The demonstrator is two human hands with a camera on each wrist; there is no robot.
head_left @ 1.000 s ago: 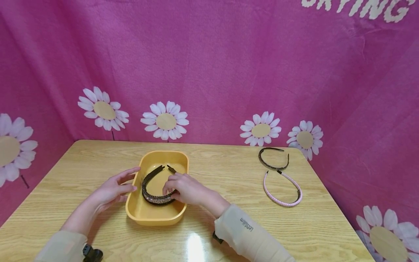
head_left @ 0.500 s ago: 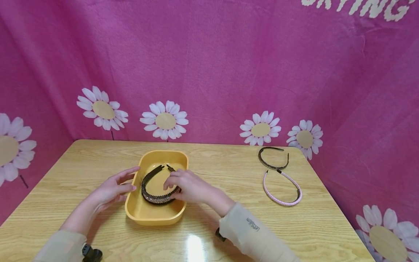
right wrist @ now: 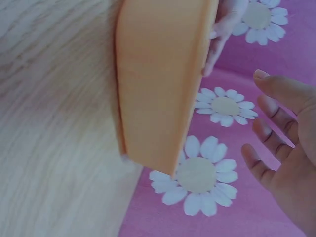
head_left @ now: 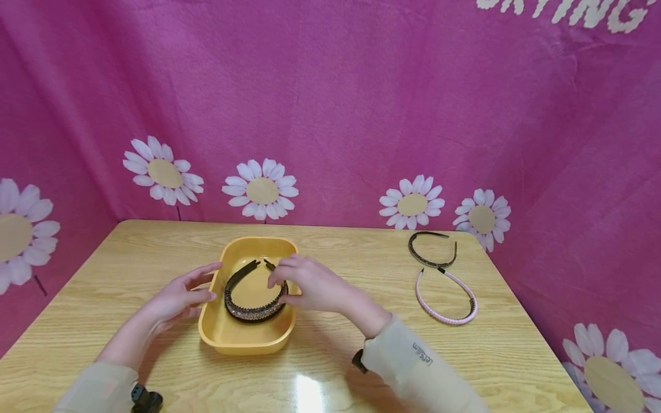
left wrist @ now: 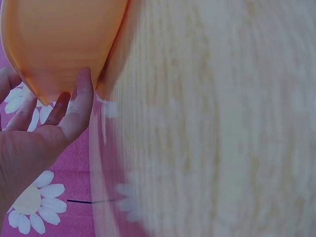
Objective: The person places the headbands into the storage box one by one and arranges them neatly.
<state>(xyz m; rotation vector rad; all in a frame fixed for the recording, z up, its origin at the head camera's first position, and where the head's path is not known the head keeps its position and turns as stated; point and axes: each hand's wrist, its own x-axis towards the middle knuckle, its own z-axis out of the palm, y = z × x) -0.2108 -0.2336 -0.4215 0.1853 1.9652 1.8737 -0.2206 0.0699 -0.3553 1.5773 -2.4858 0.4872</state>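
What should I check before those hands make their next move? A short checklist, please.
1. Yellow bin flat on the table: ok.
2. Left hand touching the bin's side: ok.
3. Right hand holding nothing: ok, fingers spread in its wrist view.
4. Right hand clear of the bin: not ok, it reaches over the right rim.
5. Glittery headband fully inside the bin: ok.
6. Pink headband apart from the thin dark headband: cannot tell.

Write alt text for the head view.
A person's right hand hovers over the right side of a yellow tray holding a glittery headband, while the left hand touches its left side. At right, a pink headband and a thin dark headband lie on the table.
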